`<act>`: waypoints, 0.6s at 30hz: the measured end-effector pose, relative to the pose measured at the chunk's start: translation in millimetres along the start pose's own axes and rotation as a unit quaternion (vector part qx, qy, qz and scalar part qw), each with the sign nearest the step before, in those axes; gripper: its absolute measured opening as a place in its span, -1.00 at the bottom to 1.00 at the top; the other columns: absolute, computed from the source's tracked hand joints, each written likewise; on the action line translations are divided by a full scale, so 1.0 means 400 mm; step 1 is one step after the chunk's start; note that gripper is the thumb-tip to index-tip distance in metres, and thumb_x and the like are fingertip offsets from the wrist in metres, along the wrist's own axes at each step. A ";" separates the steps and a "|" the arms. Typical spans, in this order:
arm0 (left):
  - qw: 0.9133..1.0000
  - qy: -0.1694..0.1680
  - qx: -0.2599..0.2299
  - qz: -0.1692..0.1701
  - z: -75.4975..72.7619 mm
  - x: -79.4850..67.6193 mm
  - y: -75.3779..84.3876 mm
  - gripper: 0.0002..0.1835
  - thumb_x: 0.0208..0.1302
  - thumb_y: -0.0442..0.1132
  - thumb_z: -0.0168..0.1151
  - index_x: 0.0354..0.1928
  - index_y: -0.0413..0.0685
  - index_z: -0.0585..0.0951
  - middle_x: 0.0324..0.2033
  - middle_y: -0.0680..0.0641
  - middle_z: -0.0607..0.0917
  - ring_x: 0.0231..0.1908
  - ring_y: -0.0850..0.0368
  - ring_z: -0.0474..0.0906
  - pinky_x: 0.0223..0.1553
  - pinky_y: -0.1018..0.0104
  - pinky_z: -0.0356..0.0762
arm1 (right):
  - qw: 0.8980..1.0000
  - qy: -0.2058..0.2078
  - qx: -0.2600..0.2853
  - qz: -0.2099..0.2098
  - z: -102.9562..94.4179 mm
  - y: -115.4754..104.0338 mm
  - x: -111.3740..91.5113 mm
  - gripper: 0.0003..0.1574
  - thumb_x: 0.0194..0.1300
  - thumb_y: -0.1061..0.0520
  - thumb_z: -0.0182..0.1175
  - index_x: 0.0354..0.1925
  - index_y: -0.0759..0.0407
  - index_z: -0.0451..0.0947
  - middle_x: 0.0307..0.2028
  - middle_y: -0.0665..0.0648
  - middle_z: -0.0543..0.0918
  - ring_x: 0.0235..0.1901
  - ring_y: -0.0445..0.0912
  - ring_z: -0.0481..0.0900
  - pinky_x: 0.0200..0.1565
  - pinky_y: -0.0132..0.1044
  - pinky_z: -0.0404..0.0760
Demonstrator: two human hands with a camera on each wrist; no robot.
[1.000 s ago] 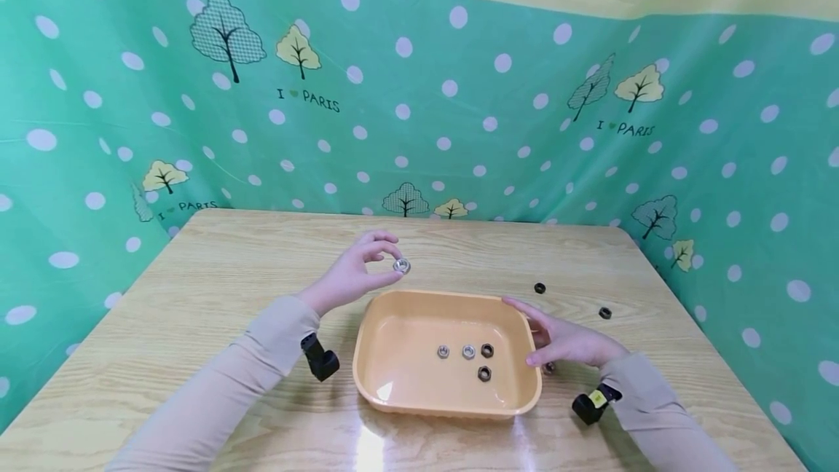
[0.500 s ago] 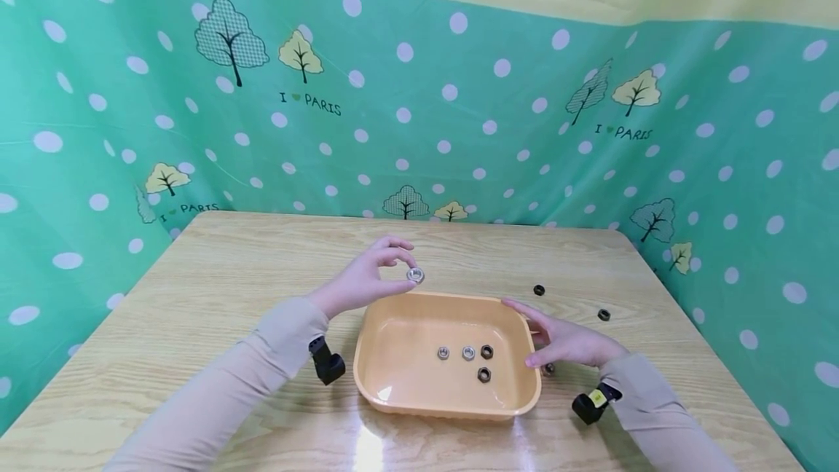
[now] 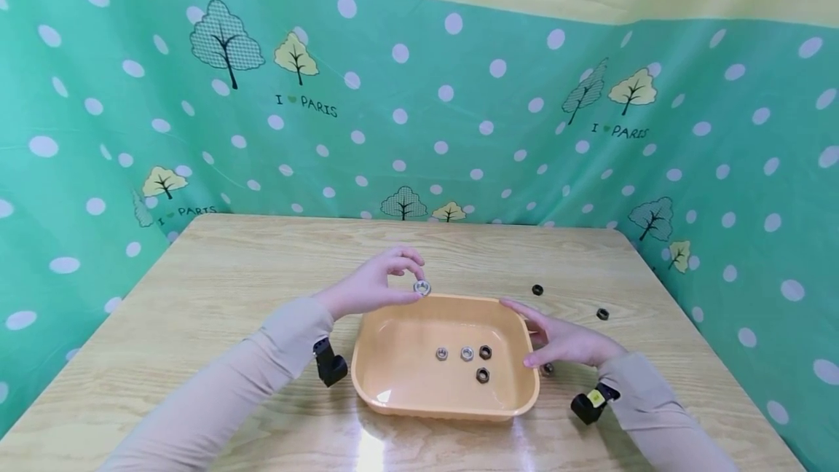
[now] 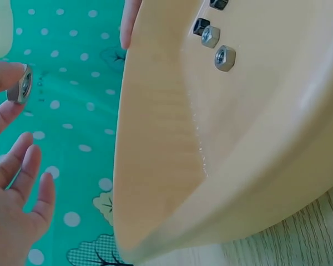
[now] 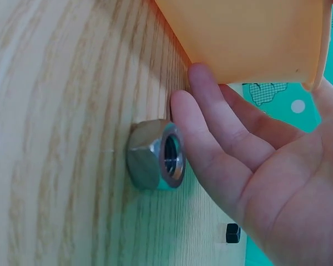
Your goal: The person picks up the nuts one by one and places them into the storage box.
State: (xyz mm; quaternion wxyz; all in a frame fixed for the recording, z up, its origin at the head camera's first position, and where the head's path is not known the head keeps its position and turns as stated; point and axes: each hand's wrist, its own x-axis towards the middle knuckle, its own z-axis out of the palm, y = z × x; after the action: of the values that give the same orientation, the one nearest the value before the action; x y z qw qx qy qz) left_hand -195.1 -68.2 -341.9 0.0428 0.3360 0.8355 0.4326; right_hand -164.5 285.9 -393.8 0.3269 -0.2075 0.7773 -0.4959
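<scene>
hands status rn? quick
Left hand: holding a silver nut, pinched between thumb and finger.
Right hand: holding the bin at one end, thumb over the rim.

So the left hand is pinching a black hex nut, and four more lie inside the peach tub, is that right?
Not the color: the hex nut pinched in the left hand is silver, as the left wrist view shows. Four more hex nuts do lie inside the peach tub.

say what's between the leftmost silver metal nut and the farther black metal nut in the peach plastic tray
The head view shows another silver hexagonal metal nut lying between them.
</scene>
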 end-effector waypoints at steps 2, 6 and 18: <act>1.000 -0.019 0.005 0.003 0.002 0.000 -0.001 -0.84 0.11 -0.26 0.33 -0.24 -0.03 0.61 0.06 -0.09 0.52 0.16 -0.05 0.39 0.21 -0.01 0.39 | 1.000 0.001 -0.001 0.002 0.000 0.000 0.000 0.33 0.09 0.15 0.37 0.50 0.01 -0.35 0.32 0.59 0.07 0.16 0.30 0.39 0.09 0.06 0.54; 0.999 -0.052 0.013 0.000 0.006 -0.001 -0.001 -0.85 0.12 -0.25 0.33 -0.25 0.02 0.61 0.06 -0.06 0.53 0.15 -0.01 0.40 0.20 0.03 0.40 | 1.000 -0.001 0.003 0.000 0.000 0.001 0.000 0.32 0.10 0.15 0.37 0.49 0.02 -0.35 0.32 0.59 0.06 0.16 0.30 0.39 0.09 0.06 0.54; 0.994 -0.108 0.029 0.019 0.020 0.008 0.004 -0.84 0.12 -0.25 0.33 -0.23 0.01 0.62 0.04 -0.07 0.56 0.12 0.05 0.42 0.22 0.08 0.40 | 1.000 -0.006 0.009 -0.002 0.000 0.003 0.001 0.30 0.11 0.16 0.36 0.49 0.01 -0.35 0.32 0.60 0.06 0.16 0.30 0.40 0.09 0.06 0.54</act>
State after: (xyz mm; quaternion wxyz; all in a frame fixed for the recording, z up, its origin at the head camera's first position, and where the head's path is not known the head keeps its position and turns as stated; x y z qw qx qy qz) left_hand -194.0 -60.0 -344.9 0.1153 0.3974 0.8317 0.3703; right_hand -164.7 286.2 -394.9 0.3321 -0.2091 0.7704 -0.5024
